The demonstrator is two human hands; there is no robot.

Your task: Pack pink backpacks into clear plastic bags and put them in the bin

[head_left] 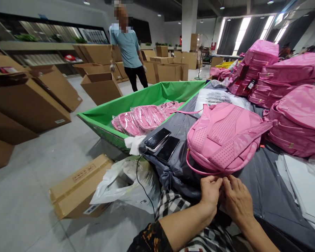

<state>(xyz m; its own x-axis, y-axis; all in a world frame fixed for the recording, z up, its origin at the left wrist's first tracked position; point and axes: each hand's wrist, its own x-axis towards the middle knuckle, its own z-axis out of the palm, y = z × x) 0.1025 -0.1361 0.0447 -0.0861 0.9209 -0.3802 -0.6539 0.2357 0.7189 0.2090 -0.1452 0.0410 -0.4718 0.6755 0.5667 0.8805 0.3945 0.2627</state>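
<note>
A pink backpack [223, 131] lies on the dark grey cloth-covered table, its padded, perforated shoulder straps facing up. A thin pink strap curves along its near left side. At the backpack's near edge my left hand [210, 191] is closed, thumb and fingers pinched together. My right hand [238, 200] is closed right beside it, and the fingertips of both hands meet at that edge. The exact part of the backpack between the fingers is hidden. Two black phones [168, 148] lie left of the backpack, one resting on a white block with a cable.
More pink backpacks [299, 119] are piled on the right, near white sheets [304, 185]. A green bin [183, 91] holds plastic-wrapped pink bags [147, 117]. A carton [78, 185] and white plastic bag [128, 180] sit on the floor. A person [130, 49] stands among open cartons [101, 84].
</note>
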